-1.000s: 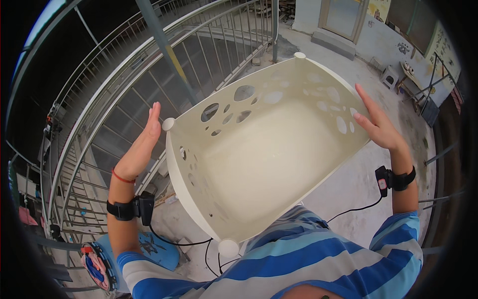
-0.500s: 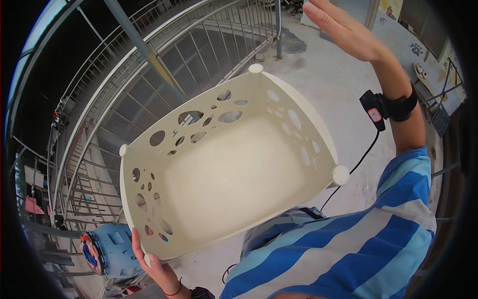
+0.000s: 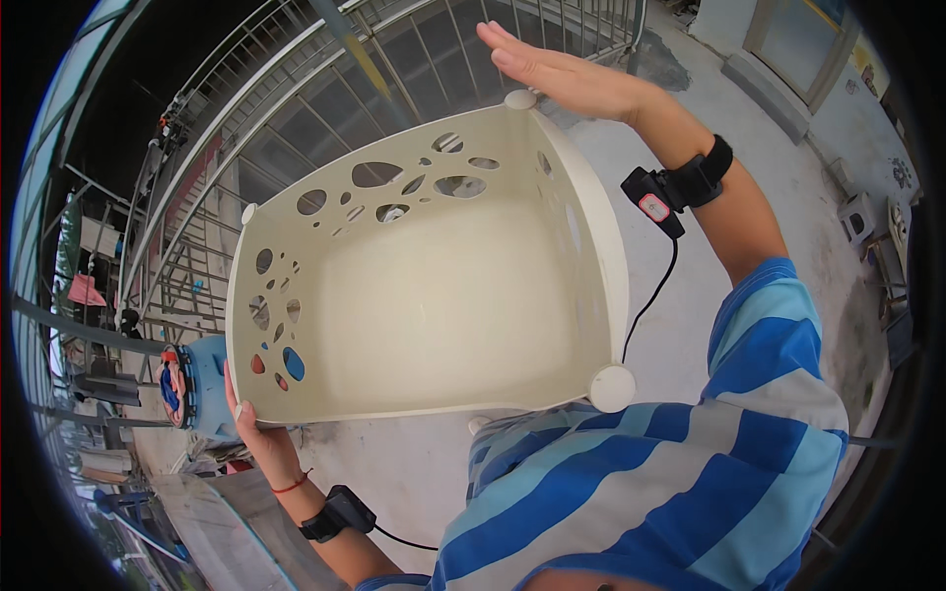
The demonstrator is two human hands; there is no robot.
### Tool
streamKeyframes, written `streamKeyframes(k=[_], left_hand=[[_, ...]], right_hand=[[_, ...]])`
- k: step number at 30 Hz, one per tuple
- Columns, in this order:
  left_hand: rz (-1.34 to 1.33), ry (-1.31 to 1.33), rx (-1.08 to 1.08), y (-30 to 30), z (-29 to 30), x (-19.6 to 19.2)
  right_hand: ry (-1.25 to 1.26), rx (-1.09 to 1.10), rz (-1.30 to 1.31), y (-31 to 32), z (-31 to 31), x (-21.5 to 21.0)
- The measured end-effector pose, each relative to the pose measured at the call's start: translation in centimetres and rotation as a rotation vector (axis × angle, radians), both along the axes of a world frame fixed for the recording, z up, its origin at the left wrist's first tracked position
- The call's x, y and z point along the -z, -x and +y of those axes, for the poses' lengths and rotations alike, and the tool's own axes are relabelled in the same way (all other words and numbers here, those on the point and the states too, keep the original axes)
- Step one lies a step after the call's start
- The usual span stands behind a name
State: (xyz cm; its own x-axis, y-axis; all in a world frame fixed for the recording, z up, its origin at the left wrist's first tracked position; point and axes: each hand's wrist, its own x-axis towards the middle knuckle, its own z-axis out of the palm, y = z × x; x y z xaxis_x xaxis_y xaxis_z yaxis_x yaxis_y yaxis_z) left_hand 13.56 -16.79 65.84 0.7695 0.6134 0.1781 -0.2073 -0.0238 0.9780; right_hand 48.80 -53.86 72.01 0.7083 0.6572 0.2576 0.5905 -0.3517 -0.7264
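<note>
A cream plastic storage basket (image 3: 443, 325) with oval cut-outs in its walls is raised in front of me, its hollow inside facing me. Nothing lies in it. Round pale caps sit at its corners, such as the large cap (image 3: 612, 388) at the near right. My left hand (image 3: 261, 433) grips the basket's near left corner, with the thumb on the rim and the other fingers partly hidden behind the wall. Just beyond the far right corner, my right hand (image 3: 572, 84) is stretched flat with nothing in it; whether it touches the corner cap there I cannot tell.
A curved metal railing (image 3: 286, 118) runs behind the basket on the left. Beside my left hand stands a blue barrel (image 3: 209, 379) with cloth at its mouth. Pale concrete floor (image 3: 680, 325) extends to the right, toward a doorway (image 3: 803, 49). A black cable (image 3: 645, 310) hangs from my right wrist strap.
My right hand has come left and down to the basket's far right corner. The basket has turned slightly, its near right corner now lower, while my left hand keeps its grip.
</note>
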Motion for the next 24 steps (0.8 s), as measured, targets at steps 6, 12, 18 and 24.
streamKeyframes(k=[6, 12, 18, 24], left_hand=[[0.055, 0.077, -0.033, 0.0, -0.1, 1.2], [0.069, 0.063, 0.007, -0.3, 0.2, 0.6], [0.065, 0.052, -0.051, 1.2, 2.2, 1.7], [0.044, 0.106, -0.146, 7.6, 7.8, 1.8]], right_hand=[[-0.252, 0.162, 0.478, 4.6, -9.1, 9.2], [0.017, 0.226, 1.253, 15.7, -7.7, 26.3], [-0.269, 0.086, 1.54, 17.3, -4.6, 29.3], [-0.164, -0.062, 1.527, 19.2, 0.9, 29.2]])
